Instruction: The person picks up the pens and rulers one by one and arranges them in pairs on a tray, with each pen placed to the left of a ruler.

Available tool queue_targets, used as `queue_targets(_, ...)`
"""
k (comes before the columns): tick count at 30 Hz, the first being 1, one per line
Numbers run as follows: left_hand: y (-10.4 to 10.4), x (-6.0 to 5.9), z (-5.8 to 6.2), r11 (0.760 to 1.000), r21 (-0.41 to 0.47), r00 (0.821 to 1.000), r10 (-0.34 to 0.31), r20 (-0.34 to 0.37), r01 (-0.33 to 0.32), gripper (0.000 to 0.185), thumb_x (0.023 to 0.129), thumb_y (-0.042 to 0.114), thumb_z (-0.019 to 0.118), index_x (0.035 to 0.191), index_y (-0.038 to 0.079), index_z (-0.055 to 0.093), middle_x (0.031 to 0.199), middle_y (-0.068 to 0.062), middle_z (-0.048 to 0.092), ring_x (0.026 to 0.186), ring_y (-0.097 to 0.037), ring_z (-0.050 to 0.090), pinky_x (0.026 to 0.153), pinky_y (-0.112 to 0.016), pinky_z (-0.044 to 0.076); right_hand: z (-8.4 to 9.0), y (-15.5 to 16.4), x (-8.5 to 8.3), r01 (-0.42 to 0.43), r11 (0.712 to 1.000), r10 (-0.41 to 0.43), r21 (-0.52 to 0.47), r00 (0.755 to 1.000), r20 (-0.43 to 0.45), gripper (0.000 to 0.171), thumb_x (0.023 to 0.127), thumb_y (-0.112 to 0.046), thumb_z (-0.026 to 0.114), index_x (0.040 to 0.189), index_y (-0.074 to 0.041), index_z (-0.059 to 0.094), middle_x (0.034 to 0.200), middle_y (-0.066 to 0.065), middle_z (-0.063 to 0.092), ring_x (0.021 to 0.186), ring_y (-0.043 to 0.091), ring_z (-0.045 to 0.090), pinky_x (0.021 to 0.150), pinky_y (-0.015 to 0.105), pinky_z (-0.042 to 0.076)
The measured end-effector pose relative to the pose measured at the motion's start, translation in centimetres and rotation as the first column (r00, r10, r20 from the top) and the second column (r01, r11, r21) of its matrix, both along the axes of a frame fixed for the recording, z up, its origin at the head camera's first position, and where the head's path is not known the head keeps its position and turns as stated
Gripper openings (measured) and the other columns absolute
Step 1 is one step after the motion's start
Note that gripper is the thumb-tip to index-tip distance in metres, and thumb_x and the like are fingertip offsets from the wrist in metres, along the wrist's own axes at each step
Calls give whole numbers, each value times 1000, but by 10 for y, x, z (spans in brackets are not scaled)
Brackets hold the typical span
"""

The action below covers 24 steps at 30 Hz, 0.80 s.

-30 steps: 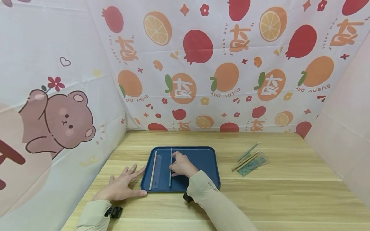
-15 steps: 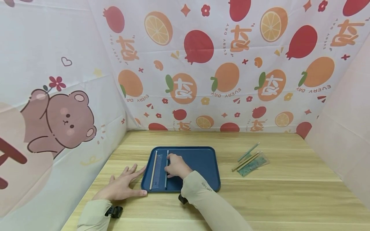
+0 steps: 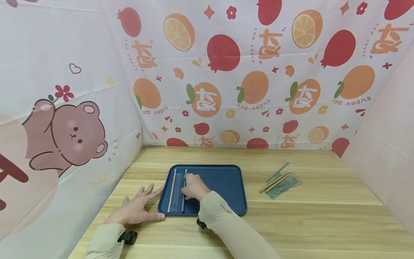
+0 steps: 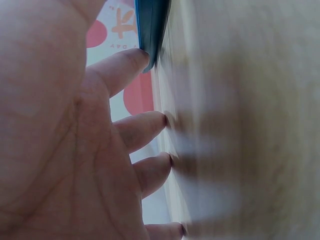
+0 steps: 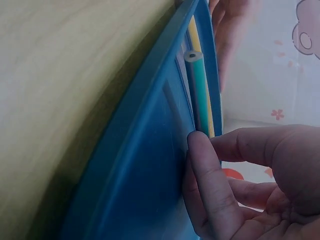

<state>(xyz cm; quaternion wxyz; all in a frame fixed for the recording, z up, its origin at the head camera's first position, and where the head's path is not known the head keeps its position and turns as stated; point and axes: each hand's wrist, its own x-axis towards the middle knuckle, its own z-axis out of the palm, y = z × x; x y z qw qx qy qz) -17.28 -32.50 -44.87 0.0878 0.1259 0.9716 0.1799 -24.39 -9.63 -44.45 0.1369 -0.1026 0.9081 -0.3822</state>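
A dark blue tray (image 3: 226, 180) lies on the wooden table. Along its left side lie a yellow pencil (image 3: 171, 190), a clear ruler (image 3: 176, 194) and a teal pencil (image 3: 183, 192), side by side. My right hand (image 3: 187, 186) rests in the tray with curled fingers on the teal pencil, which sits against the ruler's right edge. In the right wrist view a fingertip (image 5: 200, 150) presses beside the teal pencil (image 5: 200, 95). My left hand (image 3: 145, 201) lies flat on the table, its index finger and thumb touching the tray's left edge (image 4: 152, 25).
A small pile of pencils with a green ruler (image 3: 279, 181) lies on the table to the right of the tray. Printed cloth walls close in the table on the left, back and right.
My right hand has slid the teal pencil leftward across the tray until it lies next to the ruler. The left hand has stayed in place.
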Motion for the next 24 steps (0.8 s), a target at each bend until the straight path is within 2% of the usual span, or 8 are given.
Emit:
queue_targets(2,0,0,0,1000,1,1000,-2,-5,2,106,84,68,82,168,23,38,174,-33,24,154,-70,18,103,-100,10,1,-1,0,0,1000,0,17,1000,-8,54,103,-4,68,155,-6,55,124,21,75,58,14,71,58,26,60)
queue_targets(6,0,1,0,1000,1,1000,-5,-15,5,105,84,68,82,168,23,39,173,-33,24,154,-70,19,103,-100,10,3,-3,3,-13,999,14,48,1000,-20,55,103,-5,69,156,-6,54,100,16,79,57,15,71,57,26,58)
queue_targets(9,0,1,1,1000,1,1000,-8,-17,9,105,84,68,82,168,22,39,173,-33,25,153,-71,19,103,-100,10,4,-2,5,-20,998,22,60,999,-24,55,103,-6,70,156,-6,54,84,11,77,56,16,71,57,26,58)
queue_targets(11,1,2,1,1000,5,1000,-8,-11,8,105,84,69,82,168,22,39,173,-33,25,154,-70,19,103,-100,10,5,-2,6,-24,998,26,64,999,-25,54,103,-7,70,156,-6,55,81,9,75,57,16,72,56,26,58)
queue_targets(14,0,2,1,1000,4,1000,-10,-8,10,105,84,69,82,168,22,39,173,-33,25,153,-71,19,102,-100,10,4,-2,7,-31,997,33,69,999,-24,54,103,-7,70,155,-7,55,88,11,77,57,16,71,57,26,57)
queue_targets(21,1,3,3,1000,7,1000,-7,-1,7,105,84,68,82,168,22,39,173,-33,25,154,-71,19,103,-100,10,5,-2,6,-34,997,36,75,999,-33,55,102,-10,74,154,-8,57,125,17,76,58,14,71,61,25,59)
queue_targets(24,1,3,3,1000,4,1000,-9,-6,9,105,85,68,82,168,22,39,173,-33,25,153,-71,19,102,-100,10,5,-1,7,-39,997,41,69,999,-29,55,102,-11,74,154,-9,57,134,18,73,59,13,71,62,26,60)
